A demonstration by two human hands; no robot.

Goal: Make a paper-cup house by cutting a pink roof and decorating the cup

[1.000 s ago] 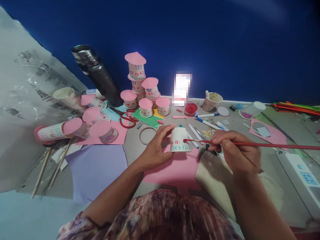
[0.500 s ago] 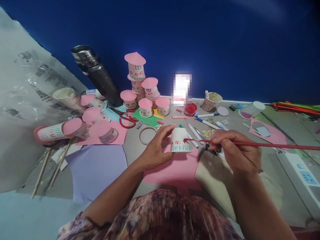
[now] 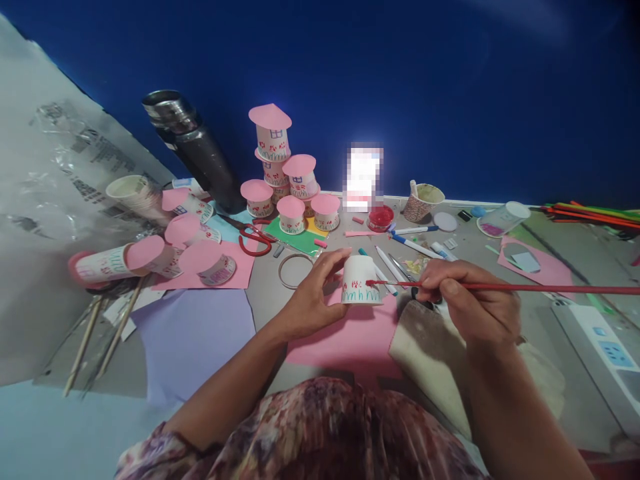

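Note:
An upturned white paper cup (image 3: 359, 279) with red marks and green zigzag grass stands on a pink paper sheet (image 3: 345, 337). My left hand (image 3: 313, 293) grips the cup's left side, fingers curled round it. My right hand (image 3: 467, 303) pinches a long red-handled paintbrush (image 3: 505, 288). The brush's tip touches the right side of the cup, just above the green grass. A small pot of red paint (image 3: 381, 218) sits further back on the table.
Finished cup houses with pink roofs (image 3: 287, 177) are stacked at the back beside a steel flask (image 3: 193, 147). More cups lie at the left (image 3: 150, 257). Red scissors (image 3: 253, 239), markers (image 3: 413, 245), a tape ring (image 3: 294, 270) and a power strip (image 3: 600, 340) surround the work spot.
The brush tip has shifted very slightly against the cup's side. Both hands and the cup stay nearly where they were.

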